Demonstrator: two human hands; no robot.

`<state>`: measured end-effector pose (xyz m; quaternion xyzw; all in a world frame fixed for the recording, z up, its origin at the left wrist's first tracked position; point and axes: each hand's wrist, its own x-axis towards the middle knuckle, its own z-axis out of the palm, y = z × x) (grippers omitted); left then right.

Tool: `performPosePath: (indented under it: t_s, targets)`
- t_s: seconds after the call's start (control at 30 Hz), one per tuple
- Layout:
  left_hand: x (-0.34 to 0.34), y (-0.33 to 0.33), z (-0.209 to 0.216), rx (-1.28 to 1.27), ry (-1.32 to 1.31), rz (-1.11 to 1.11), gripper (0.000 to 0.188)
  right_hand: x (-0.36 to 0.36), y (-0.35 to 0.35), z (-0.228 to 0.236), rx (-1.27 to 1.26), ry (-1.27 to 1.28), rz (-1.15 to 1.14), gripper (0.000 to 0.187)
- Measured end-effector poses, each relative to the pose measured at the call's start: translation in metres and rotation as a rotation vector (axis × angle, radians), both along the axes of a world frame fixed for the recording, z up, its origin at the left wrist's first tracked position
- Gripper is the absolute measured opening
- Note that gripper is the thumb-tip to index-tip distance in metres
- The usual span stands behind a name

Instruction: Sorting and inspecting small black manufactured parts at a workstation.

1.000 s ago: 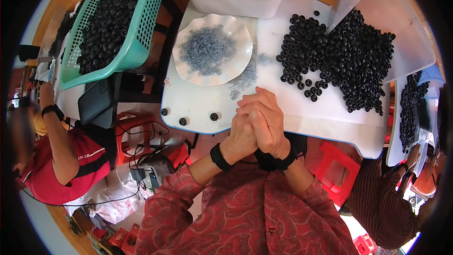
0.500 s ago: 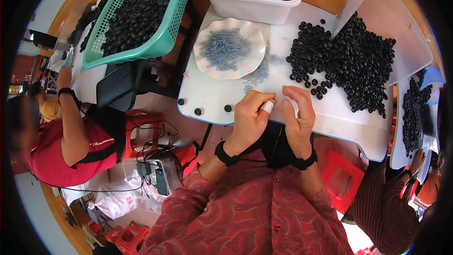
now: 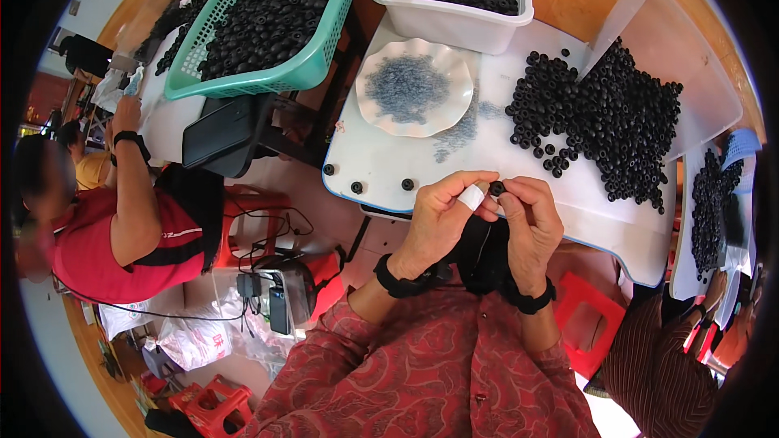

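Observation:
A small round black part with a hole in its middle (image 3: 497,188) is pinched between my two hands over the table's near edge. My left hand (image 3: 442,215), white tape around its thumb, grips it from one side. From the other side, the closed fingertips of my right hand (image 3: 533,223) hold it. Past my hands on the right lies a spread pile of like black parts (image 3: 625,118). Toward the left, a white wavy-rimmed plate (image 3: 464,105) bears many tiny grey-blue pieces, too fine to make out. More of these pieces lie beside the plate.
Several single black parts (image 3: 407,184) sit along the table's left front edge. At the back stand a white tub (image 3: 454,23) and a green basket (image 3: 320,49), both holding black parts. A clear bin (image 3: 706,73) tips over the pile. Co-workers sit left and right.
A black part now shows between my fingertips, where none was visible before. My right hand has turned its fingers inward to meet the left. The whole view has shifted slightly.

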<state>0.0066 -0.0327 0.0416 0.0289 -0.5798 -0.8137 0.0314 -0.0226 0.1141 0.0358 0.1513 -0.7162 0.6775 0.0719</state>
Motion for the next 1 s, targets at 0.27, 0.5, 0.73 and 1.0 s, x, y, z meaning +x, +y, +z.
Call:
performPosePath:
  t_s: [0.27,0.5,0.73,1.0]
  targets:
    - [0.005,0.002,0.005,-0.024,0.066,-0.032,0.027,0.007,0.003,0.010,-0.043,0.013,-0.009,0.014]
    - [0.003,0.006,0.006,-0.045,0.163,-0.079,0.030,0.008,0.009,0.015,-0.083,-0.028,0.004,0.014]
    - [0.003,0.011,0.006,-0.059,0.104,-0.045,0.020,0.010,0.013,0.018,-0.021,-0.026,0.063,0.014]
    - [0.006,0.010,0.000,-0.108,0.032,-0.062,0.027,0.014,0.011,0.021,-0.028,-0.121,0.054,0.014]
